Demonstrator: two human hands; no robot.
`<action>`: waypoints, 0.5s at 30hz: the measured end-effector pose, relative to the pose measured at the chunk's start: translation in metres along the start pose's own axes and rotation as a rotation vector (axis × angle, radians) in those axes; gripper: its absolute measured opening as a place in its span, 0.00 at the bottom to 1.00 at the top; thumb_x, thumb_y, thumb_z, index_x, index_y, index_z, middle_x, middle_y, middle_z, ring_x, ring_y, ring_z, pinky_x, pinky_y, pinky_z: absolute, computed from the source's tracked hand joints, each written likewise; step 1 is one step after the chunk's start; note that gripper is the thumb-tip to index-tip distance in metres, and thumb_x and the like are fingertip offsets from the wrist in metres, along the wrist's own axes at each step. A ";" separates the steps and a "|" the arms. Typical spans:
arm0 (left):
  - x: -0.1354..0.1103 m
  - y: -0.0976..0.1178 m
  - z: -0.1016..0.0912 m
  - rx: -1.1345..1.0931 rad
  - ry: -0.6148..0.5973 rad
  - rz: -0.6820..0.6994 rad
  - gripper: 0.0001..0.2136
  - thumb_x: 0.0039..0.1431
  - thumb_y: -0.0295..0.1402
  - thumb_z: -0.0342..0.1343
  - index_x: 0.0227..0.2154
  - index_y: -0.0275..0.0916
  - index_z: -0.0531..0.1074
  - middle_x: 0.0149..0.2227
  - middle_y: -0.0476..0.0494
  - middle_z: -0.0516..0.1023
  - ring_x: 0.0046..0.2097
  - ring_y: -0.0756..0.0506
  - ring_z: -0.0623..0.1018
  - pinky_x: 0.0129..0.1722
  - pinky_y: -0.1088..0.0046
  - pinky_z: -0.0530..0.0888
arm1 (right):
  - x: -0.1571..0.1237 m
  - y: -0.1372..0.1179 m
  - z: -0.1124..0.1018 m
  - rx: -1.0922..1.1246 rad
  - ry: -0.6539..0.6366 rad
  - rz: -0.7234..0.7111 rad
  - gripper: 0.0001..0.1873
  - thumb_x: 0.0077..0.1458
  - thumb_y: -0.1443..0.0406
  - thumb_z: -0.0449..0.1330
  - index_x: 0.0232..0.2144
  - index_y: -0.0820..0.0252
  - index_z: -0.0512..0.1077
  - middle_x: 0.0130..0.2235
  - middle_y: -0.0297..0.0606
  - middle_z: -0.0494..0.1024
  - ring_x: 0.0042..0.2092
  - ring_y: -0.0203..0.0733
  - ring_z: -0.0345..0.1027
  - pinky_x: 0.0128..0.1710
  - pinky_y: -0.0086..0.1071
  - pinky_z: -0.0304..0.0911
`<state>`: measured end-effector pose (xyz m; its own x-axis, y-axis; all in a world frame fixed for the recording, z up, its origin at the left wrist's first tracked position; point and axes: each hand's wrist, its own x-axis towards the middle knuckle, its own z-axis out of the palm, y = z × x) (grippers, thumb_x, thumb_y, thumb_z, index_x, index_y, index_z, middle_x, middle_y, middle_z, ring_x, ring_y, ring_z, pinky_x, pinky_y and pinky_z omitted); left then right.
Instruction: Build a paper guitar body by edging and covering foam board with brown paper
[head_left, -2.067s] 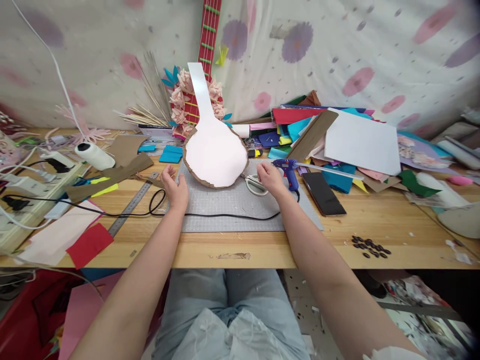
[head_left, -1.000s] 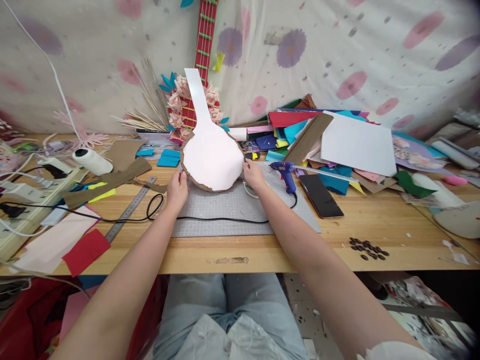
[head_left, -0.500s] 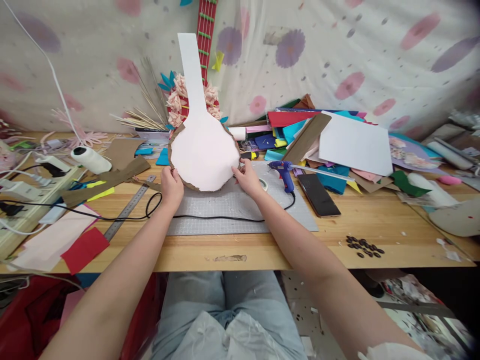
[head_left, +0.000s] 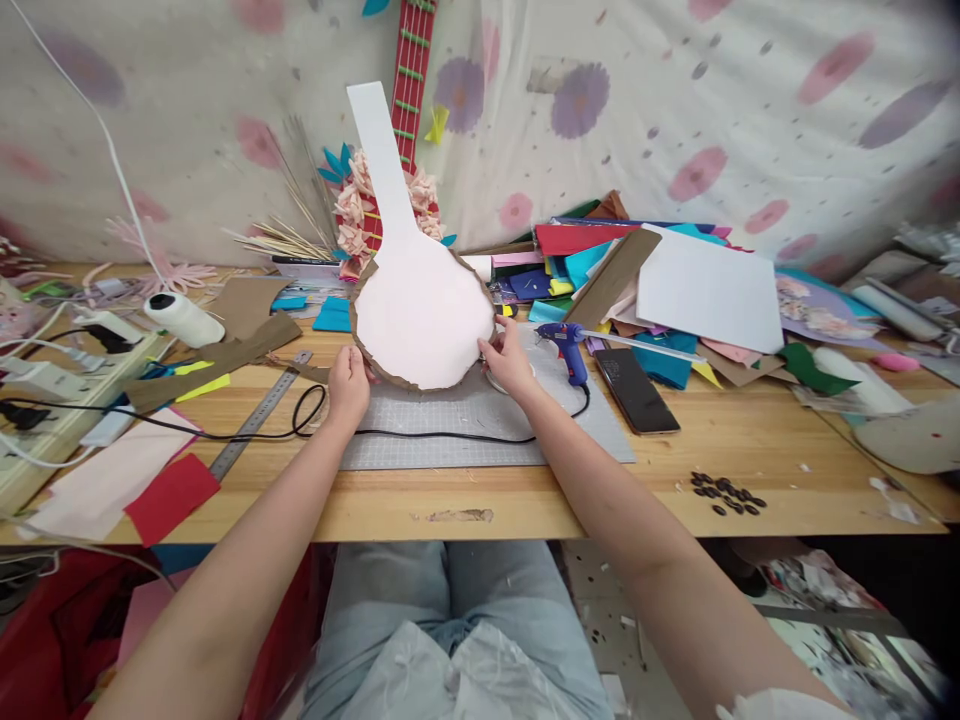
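A guitar-shaped cutout, pale pink paper on brown cardboard, stands tilted up over the grey cutting mat, its long neck pointing up and to the left. My left hand grips its lower left rim. My right hand grips its right rim. Both hands are closed on the edge. White-handled scissors lie just under my right hand.
A blue glue gun with a black cord and a dark phone lie right of the mat. Coloured paper and cardboard pile up at the back right. A steel ruler, thread spool and power strip sit left. Dark beads lie front right.
My hands went from resting on the mat to gripping the cutout's rim; they lifted and tilted it upright, and it has now come slightly down and right.
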<state>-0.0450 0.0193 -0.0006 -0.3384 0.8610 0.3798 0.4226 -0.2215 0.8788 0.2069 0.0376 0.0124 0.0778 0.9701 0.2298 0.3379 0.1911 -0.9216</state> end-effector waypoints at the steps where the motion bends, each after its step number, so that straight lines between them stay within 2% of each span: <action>1: -0.001 0.000 0.000 -0.008 0.010 0.012 0.16 0.59 0.48 0.44 0.25 0.41 0.59 0.20 0.52 0.64 0.21 0.51 0.68 0.22 0.74 0.69 | 0.000 0.000 0.002 0.018 -0.007 0.014 0.25 0.52 0.63 0.55 0.51 0.54 0.53 0.27 0.28 0.64 0.22 0.34 0.62 0.22 0.31 0.64; 5: 0.001 0.000 -0.001 -0.032 0.051 0.038 0.18 0.52 0.51 0.52 0.31 0.40 0.61 0.28 0.49 0.67 0.27 0.51 0.69 0.20 0.76 0.70 | -0.004 -0.001 0.008 0.070 -0.042 0.030 0.24 0.52 0.60 0.57 0.49 0.54 0.53 0.27 0.27 0.63 0.22 0.33 0.61 0.19 0.29 0.63; 10: 0.007 -0.003 -0.003 -0.099 0.032 0.028 0.20 0.50 0.53 0.52 0.31 0.40 0.60 0.29 0.49 0.67 0.27 0.51 0.69 0.21 0.76 0.71 | -0.005 -0.004 0.002 0.139 -0.115 0.026 0.21 0.49 0.54 0.59 0.40 0.53 0.55 0.24 0.24 0.65 0.22 0.32 0.63 0.19 0.26 0.62; 15: 0.016 0.001 -0.002 -0.088 0.002 0.025 0.20 0.50 0.53 0.52 0.33 0.40 0.62 0.30 0.47 0.68 0.29 0.50 0.70 0.22 0.77 0.69 | -0.003 -0.008 -0.012 0.232 -0.184 0.148 0.15 0.52 0.53 0.56 0.29 0.54 0.55 0.18 0.23 0.64 0.18 0.31 0.60 0.17 0.24 0.59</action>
<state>-0.0523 0.0321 0.0067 -0.3305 0.8536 0.4026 0.3553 -0.2827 0.8910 0.2152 0.0313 0.0223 -0.0675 0.9966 0.0475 0.1108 0.0548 -0.9923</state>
